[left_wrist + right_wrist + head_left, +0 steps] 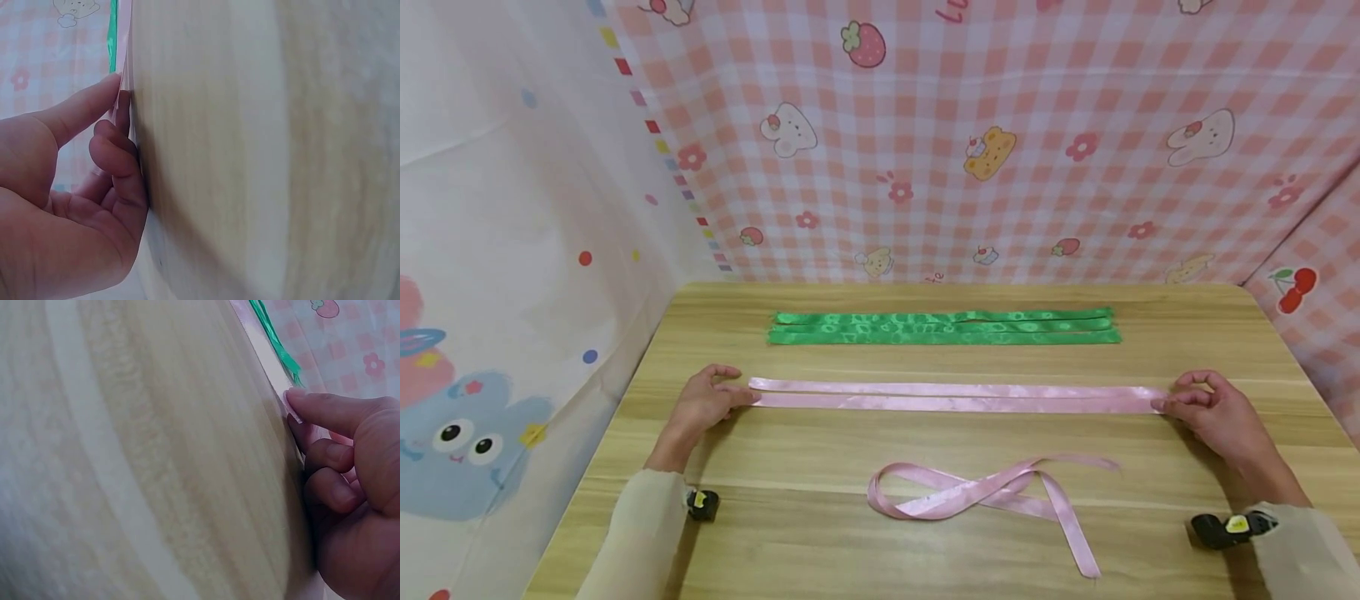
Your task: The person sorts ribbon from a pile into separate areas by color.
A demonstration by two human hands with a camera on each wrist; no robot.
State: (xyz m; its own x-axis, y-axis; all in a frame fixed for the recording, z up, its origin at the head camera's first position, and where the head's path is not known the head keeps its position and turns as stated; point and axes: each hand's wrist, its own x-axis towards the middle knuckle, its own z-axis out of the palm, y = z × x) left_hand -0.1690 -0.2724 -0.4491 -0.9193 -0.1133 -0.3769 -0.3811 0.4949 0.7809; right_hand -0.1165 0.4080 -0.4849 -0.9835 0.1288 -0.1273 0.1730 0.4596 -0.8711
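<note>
Two pink ribbons lie stretched side by side across the table, the farther pink ribbon (910, 387) just behind the nearer pink ribbon (955, 404). My left hand (707, 402) pinches the nearer one's left end between thumb and index finger, its other fingers curled in the left wrist view. At the opposite end, my right hand (1217, 417) pinches the same ribbon with thumb and finger. The right wrist view shows that ribbon end (275, 365) reaching the thumb tip. Closer to the table's front, a loose pink ribbon (955, 500) lies in crossing loops.
Behind the pink pair, several green ribbons (940, 328) lie straight and parallel. The wooden table (790, 533) backs onto a pink checked curtain (940, 108), and a white printed curtain (512, 208) hangs at the left. Wrist cameras sit on both sleeves.
</note>
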